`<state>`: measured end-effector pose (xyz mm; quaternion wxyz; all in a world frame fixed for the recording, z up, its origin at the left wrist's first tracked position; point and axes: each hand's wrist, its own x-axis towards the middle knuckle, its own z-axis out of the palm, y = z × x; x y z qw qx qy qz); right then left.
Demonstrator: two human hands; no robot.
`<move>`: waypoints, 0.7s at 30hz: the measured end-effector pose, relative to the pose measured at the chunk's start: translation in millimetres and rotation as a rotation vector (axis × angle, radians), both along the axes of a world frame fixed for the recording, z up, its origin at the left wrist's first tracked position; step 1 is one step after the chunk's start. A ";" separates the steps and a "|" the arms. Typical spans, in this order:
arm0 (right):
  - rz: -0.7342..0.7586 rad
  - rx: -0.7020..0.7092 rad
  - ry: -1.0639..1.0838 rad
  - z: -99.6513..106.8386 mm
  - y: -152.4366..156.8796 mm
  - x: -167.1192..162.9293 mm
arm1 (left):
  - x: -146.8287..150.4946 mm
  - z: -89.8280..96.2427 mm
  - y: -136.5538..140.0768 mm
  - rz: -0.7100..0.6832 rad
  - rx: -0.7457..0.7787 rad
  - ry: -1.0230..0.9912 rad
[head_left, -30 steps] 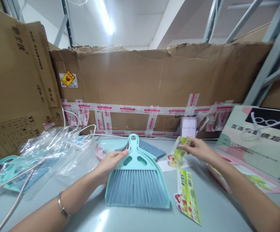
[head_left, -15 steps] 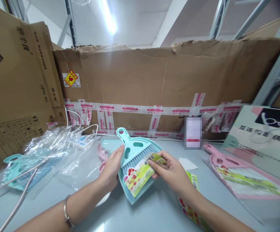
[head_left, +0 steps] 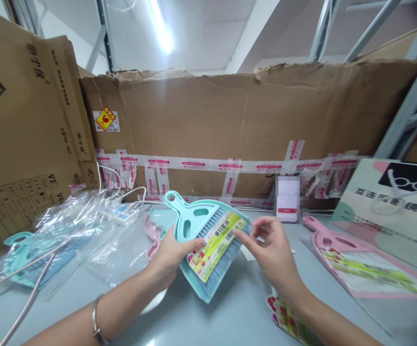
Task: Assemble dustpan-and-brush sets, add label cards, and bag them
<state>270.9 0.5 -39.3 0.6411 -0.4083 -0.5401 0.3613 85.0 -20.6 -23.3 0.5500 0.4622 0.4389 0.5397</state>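
A mint-green dustpan and brush set (head_left: pixel 194 214) is held tilted above the table by my left hand (head_left: pixel 170 252). My left fingers go behind its left edge, and the thumb lies on a yellow-green card label (head_left: pixel 218 244) that rests across the grey-blue bristles. Beside the set's right edge is my right hand (head_left: pixel 271 245), its fingers curled and its thumb apart from them. The thumb tip is close to the label's right side; whether it touches is unclear. More printed labels (head_left: pixel 286 315) lie under my right forearm.
Bagged at left is another mint-green set (head_left: pixel 23 262), with clear plastic bags (head_left: pixel 86 216) and cables (head_left: pixel 35 293). A pink set (head_left: pixel 338 235) lies at right near a printed box (head_left: pixel 392 206). A phone (head_left: pixel 288 199) leans against the cardboard (head_left: pixel 230 115) behind.
My right hand has let go of the label and moved slightly right. My left thumb has come down onto the label, which sits a little higher and flatter on the bristles.
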 end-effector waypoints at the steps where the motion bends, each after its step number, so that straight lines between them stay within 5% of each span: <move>1: -0.077 0.041 0.082 -1.0 0.4 0.8 | -0.3 0.9 0.1 0.013 0.013 -0.027; 3: 0.008 -0.023 0.196 -2.3 -1.3 -0.6 | -0.2 2.2 -0.4 0.013 0.047 -0.069; 6: 0.485 -0.340 0.268 -2.8 -9.4 -8.5 | 2.7 1.6 -3.1 -0.022 0.079 -0.074; 8: 0.656 -0.470 0.319 -3.2 -15.5 -13.7 | 5.6 0.0 -5.1 -0.024 0.081 -0.046; 17: 0.458 -0.494 0.510 -1.3 -11.3 -3.2 | -16.5 3.8 10.7 -0.037 0.224 0.361; 21: 0.362 -0.453 0.562 1.8 -0.5 6.9 | -37.3 4.1 23.5 0.127 0.376 0.830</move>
